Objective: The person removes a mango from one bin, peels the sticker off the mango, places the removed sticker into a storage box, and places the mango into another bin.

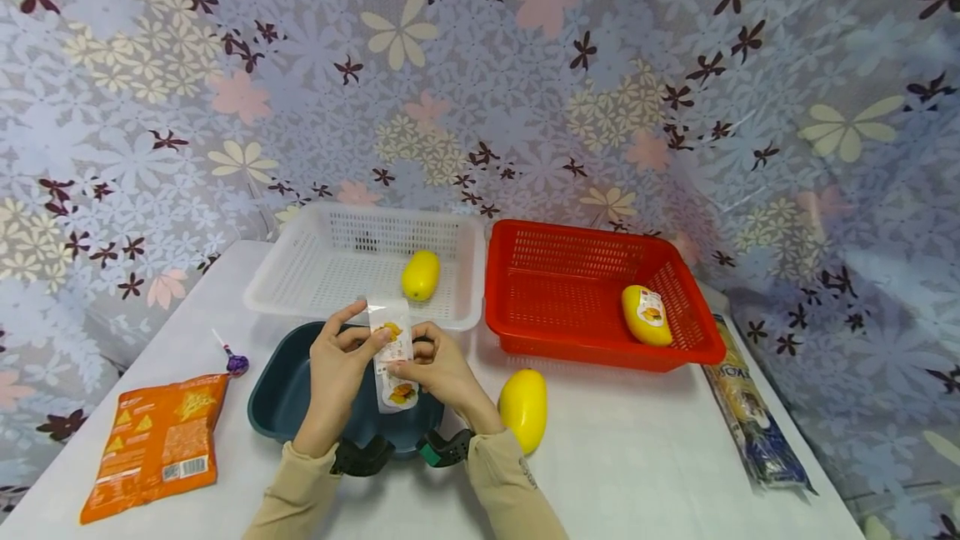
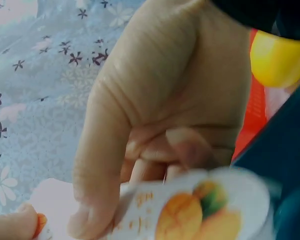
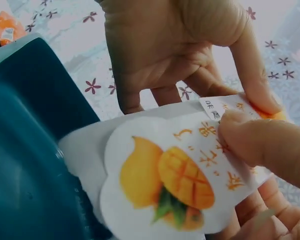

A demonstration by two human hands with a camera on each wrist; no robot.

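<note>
1. The left hand (image 1: 335,369) is partly closed, its thumb pressed on the front of a sticker sheet (image 1: 395,348) and its other fingers bent, the index finger spread away.
2. The right hand (image 1: 444,371) pinches the same sheet from the other side, thumb in front, fingers curled behind; that thumb hides part of the print. The sheet is thus between the hands, mango pictures facing up.
3. Directly below both hands is the basin (image 1: 285,386); hands and sheet block much of its inside.
4. Just right of the right wrist, a loose mango (image 1: 523,411) lies on the table (image 1: 645,448).
5. Beyond the hands stands the white basket (image 1: 337,273), one mango (image 1: 421,276) inside; the sheet's top overlaps its near rim in the head view.
6. Beyond and right of the right hand is the red basket (image 1: 558,298), with a stickered mango (image 1: 647,332) at its right end.
7. Left of the left hand, past the basin, are a lollipop (image 1: 237,365) and, nearer the person, an orange bag (image 1: 161,444).
8. Farthest right of the right hand lies a long packet (image 1: 757,415), its far end partly behind the red basket.
</note>
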